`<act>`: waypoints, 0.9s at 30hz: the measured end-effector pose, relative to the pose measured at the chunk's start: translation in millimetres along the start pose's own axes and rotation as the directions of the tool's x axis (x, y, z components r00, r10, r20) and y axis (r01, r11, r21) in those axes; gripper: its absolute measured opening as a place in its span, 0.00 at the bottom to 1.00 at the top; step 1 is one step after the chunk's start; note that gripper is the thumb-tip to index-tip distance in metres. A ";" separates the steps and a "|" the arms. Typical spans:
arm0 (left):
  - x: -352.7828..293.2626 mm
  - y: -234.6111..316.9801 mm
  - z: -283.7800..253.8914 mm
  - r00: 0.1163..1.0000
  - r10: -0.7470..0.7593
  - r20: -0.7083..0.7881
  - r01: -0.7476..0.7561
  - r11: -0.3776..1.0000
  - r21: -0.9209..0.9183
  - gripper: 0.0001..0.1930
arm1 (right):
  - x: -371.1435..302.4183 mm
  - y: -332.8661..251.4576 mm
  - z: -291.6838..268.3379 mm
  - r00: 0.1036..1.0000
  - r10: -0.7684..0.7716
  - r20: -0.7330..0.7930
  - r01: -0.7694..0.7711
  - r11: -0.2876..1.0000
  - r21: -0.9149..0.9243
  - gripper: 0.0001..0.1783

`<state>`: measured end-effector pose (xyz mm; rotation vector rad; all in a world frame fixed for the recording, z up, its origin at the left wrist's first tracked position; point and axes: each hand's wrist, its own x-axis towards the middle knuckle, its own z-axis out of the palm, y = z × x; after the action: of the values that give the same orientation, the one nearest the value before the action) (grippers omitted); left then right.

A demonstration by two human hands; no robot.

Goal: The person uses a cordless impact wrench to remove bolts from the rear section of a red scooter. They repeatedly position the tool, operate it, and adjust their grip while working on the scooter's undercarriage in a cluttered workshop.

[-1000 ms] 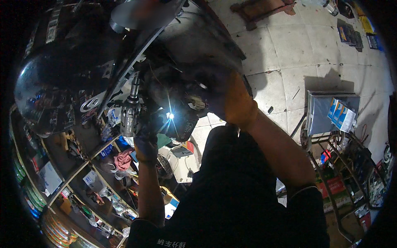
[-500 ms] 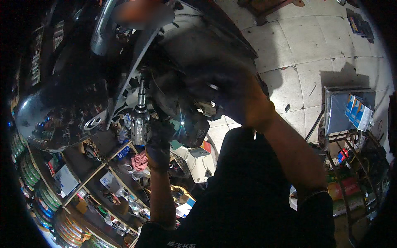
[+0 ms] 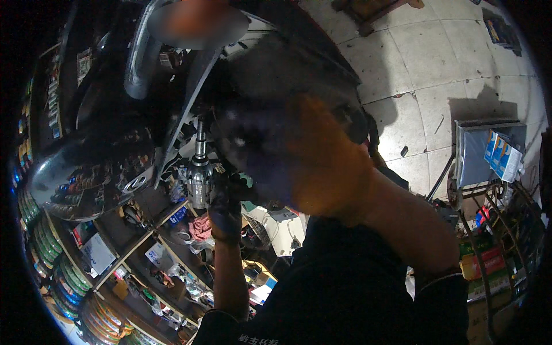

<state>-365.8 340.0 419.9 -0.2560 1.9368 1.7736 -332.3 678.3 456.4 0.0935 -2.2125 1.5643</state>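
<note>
My left hand, in a dark glove, is closed around a power impact wrench with a silver head. Its long socket points up into the shadowed parts of a dark vehicle; whether it sits on a fastener cannot be seen. My right hand, in a dark and orange glove, reaches across to the right of the wrench in front of the vehicle. Motion smears its fingers, and anything in them is hidden.
Shelves packed with boxes and coiled goods stand at the lower left. A grey panel with a blue-and-white packet on it rests on a metal rack at right. Pale floor tiles show at upper right.
My right hand has moved left and down, nearer the wrench, and now covers its dark rear part and bright light. My left hand stays on the wrench.
</note>
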 end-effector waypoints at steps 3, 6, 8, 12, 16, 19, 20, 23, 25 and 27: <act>2.2 4.1 -11.9 0.967 0.121 0.224 -0.247 0.659 0.710 0.24 | 4.9 -7.9 5.7 1.000 0.008 -0.026 -0.010 0.999 -0.047 0.16; 3.3 3.6 13.0 0.987 0.151 0.048 -0.157 0.964 0.213 0.24 | 11.9 -11.4 12.6 0.971 0.231 0.065 -0.238 0.963 0.130 0.16; 6.1 7.9 14.5 0.988 0.099 0.114 -0.102 0.995 0.019 0.25 | 10.9 -10.6 12.4 0.945 0.327 0.020 -0.321 0.912 0.256 0.16; 5.0 -1.1 3.6 0.994 0.069 0.085 -0.073 0.997 0.038 0.25 | -17.8 6.7 10.6 0.923 0.365 -0.125 -0.272 0.846 0.459 0.13; 9.2 0.1 7.9 0.996 0.037 0.078 -0.036 0.999 -0.010 0.23 | -34.2 15.9 10.4 0.884 0.435 -0.173 -0.334 0.845 0.418 0.16; 5.3 4.0 5.1 0.991 0.040 0.129 -0.043 0.999 0.018 0.24 | -41.2 21.3 1.3 0.848 0.472 -0.240 -0.398 0.868 0.298 0.19; 4.9 5.0 2.5 0.988 0.030 0.151 -0.032 0.999 0.011 0.24 | -44.3 23.0 -0.1 0.833 0.493 -0.252 -0.424 0.861 0.282 0.20; 3.5 0.7 3.0 0.998 0.018 0.061 -0.016 0.999 -0.032 0.23 | -50.5 26.3 -5.7 0.817 0.496 -0.293 -0.424 0.862 0.278 0.19; 6.8 3.3 1.7 0.990 0.119 0.074 -0.134 0.958 0.253 0.22 | -48.6 25.5 -18.2 0.812 0.475 -0.338 -0.395 0.875 0.280 0.19; 11.3 2.9 -6.6 0.961 0.203 0.187 -0.273 0.801 0.533 0.22 | -47.2 22.9 -31.4 0.826 0.415 -0.381 -0.325 0.903 0.279 0.19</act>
<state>-378.3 336.2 417.2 0.3083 2.3691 1.2351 -286.8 706.5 426.9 -0.6113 -1.7808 1.7974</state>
